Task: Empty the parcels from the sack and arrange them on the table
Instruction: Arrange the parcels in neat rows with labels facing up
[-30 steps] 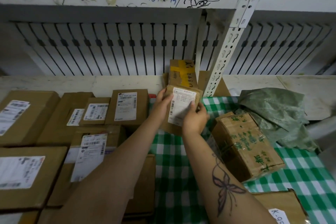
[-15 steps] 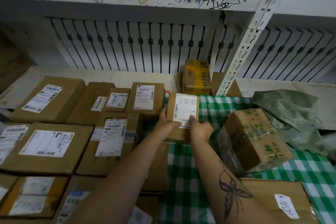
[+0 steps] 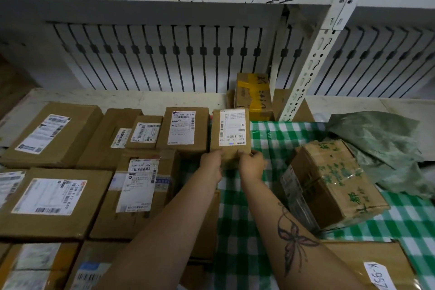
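Here, in the head view, both hands meet on one small brown parcel [image 3: 231, 132] at the middle of the surface [image 3: 117, 99]. The left hand [image 3: 211, 163] grips the parcel's near left corner and the right hand [image 3: 253, 164] grips its near right corner, the fingers [image 3: 218, 154] of each curled over the near edge. The parcel faces label-up at the left edge of a green-and-white checked cloth [image 3: 242, 209], just beside a labelled parcel [image 3: 184, 128] on its left. Whether its underside is fully down on the cloth cannot be told.

Left of it, more brown parcels lie flat in rows with white labels up, among them a big box [image 3: 50, 134] at the far left. Behind the held parcel a box with yellow tape [image 3: 253, 97] stands upright against a white perforated shelf post [image 3: 313, 61].

To the right, a carton with green print [image 3: 329, 183] sits tilted on the cloth. The green sack [image 3: 381, 146] lies crumpled behind it, at the right edge of the surface. At the lower right is a flat parcel marked K-957 [image 3: 376, 266]. The right forearm bears a butterfly tattoo [image 3: 293, 242].
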